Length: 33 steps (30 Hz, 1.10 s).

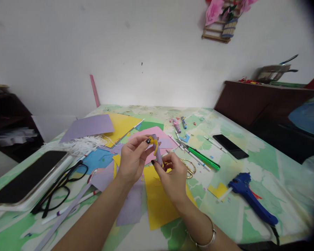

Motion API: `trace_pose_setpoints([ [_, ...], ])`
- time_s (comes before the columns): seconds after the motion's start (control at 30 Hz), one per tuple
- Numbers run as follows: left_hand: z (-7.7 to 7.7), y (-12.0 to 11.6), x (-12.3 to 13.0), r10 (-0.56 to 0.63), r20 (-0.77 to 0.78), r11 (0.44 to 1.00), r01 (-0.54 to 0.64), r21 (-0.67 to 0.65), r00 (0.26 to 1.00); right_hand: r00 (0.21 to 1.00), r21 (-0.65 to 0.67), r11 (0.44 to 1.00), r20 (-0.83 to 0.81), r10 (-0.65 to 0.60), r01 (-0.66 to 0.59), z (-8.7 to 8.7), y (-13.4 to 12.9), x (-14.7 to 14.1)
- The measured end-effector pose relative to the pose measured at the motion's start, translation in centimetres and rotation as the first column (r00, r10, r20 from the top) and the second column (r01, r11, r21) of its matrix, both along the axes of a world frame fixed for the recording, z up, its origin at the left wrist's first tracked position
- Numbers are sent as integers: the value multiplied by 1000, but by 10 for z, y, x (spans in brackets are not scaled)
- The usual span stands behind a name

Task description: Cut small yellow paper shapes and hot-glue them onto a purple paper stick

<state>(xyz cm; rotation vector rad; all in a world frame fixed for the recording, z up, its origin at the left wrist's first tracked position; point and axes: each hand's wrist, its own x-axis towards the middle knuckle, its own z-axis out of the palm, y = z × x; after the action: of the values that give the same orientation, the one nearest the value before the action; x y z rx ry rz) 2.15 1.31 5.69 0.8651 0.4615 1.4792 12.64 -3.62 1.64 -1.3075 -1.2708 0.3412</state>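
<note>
Brown shelving (13, 104) is cut off by the left edge, its contents too dim to make out. Near it, on the green-and-white patterned bench (214, 223), a black-screened phone (31, 174) rests on a white object it mostly covers, with black-framed glasses (65, 179) just beside. White string (81, 144) spreads in a tangle, partly beneath a purple sheet (91, 126), which also overlaps a yellow sheet (124, 123). The left hand (133, 158) has its grip pinched on the upper end of a purple paper roll (158, 153), raised over the middle of the bench; a yellow strip (156, 146) curls against the roll, though whether it is stuck on I cannot tell. The right hand (174, 172) has its grip on the roll's lower end, which its fingers partly hide; beneath this hand lies a yellow paper (157, 205), partly covered by the forearm. Gold-handled scissors (194, 170) show mainly their loops, most of the blades lying out of sight behind the hand. Farther right come a green-handled tool (204, 158), phone number 2 (230, 146) and a blue glue gun (253, 200), its cord running out of clear view below. Beyond, a dark cabinet (251, 104) fades into shadow, the things on top blurred.
</note>
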Motion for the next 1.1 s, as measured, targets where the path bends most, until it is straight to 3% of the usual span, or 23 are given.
trace_pose_setpoints([
  [0.33,-1,-1,0,13,-11,1000,-13,2,1000,999,5,1000,49,-23,23,-1,1,-1],
  [0.57,0,0,2,105,-28,994,-107,-39,994,998,-8,1000,67,-17,17,-1,1,-1],
  [1.1,0,-1,4,173,-56,985,-173,13,983,995,0,1000,100,-14,14,-1,0,-2],
])
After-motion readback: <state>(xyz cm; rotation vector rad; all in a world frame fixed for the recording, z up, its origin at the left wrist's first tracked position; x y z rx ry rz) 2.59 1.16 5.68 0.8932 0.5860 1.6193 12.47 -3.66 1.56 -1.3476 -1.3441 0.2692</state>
